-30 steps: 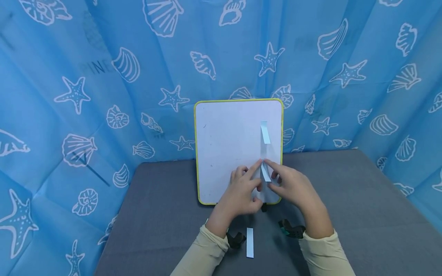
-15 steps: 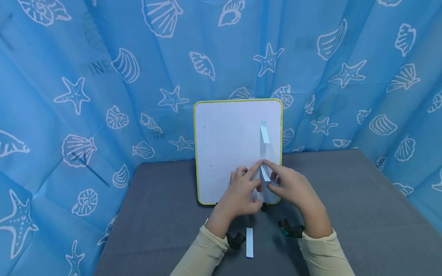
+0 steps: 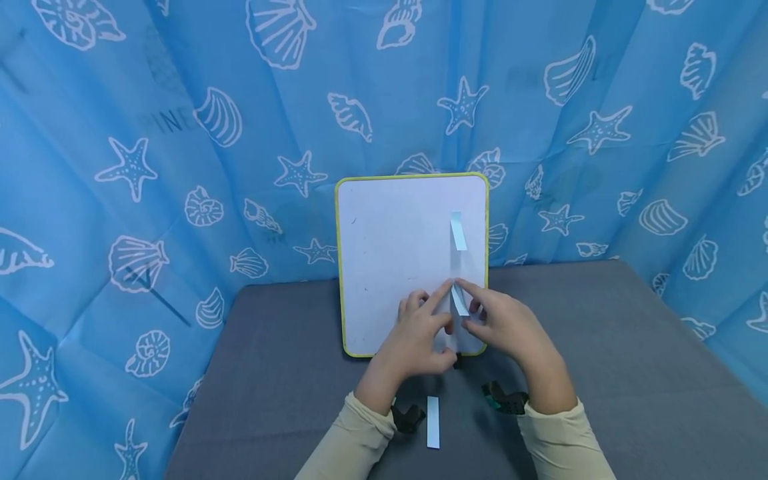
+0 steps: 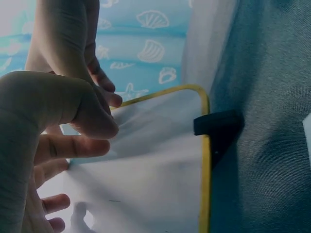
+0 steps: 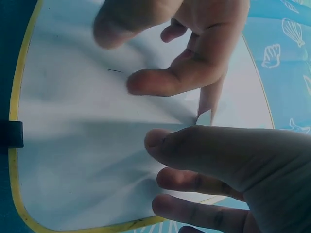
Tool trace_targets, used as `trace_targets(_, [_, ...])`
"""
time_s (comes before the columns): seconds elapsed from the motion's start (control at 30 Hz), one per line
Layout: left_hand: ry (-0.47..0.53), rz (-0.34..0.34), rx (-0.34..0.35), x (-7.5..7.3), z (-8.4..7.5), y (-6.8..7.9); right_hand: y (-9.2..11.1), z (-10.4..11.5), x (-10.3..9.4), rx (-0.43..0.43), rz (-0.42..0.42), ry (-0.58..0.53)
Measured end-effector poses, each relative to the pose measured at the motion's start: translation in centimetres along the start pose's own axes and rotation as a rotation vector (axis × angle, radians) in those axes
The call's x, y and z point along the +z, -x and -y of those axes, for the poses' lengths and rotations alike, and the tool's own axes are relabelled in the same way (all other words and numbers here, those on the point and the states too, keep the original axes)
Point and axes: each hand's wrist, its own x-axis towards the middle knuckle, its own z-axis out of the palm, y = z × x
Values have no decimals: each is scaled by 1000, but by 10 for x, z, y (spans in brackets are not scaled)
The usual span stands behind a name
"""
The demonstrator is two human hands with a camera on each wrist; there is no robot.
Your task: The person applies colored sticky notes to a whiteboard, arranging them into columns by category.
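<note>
A white dry-erase board [image 3: 396,227] with a yellow rim stands upright against the curtain. On its right side hangs a pale blue paper strip [image 3: 459,231], its lower end tilted away from the surface. Below it, a second paper strip [image 3: 459,301] is touched at its top end by both index fingertips. My left hand [image 3: 417,337] reaches in from the left, index finger straight, the others bent loosely. From the right comes my right hand [image 3: 510,323], its index finger also extended. The right wrist view shows only a small corner of the strip [image 5: 205,118] between the hands.
Another pale strip [image 3: 433,423] lies on the grey cloth-covered table [image 3: 288,373] between the forearms. A black clip-like foot [image 4: 218,124] grips the board's lower edge. Behind everything hangs a blue curtain [image 3: 198,80] with white shells and starfish.
The head view has shifted very slightly. Both hands keep their fingertips at the top of the lower strip, and the strips stay where they were.
</note>
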Motion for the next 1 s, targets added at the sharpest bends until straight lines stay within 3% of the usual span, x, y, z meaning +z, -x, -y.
trace_targets(0.3, [-25, -17, 6, 1, -1, 0, 2, -5, -3, 10, -23, 3])
trace_targets(0.57, [-29, 5, 18, 0, -1, 0, 1, -3, 0, 6, 25, -20])
trace_targets(0.8, [-29, -21, -2, 0, 2, 1, 4, -6, -2, 3, -19, -5])
trace_targets(1.0, [-39, -1, 4, 2, 3, 1, 2, -5, -2, -12, 16, -30])
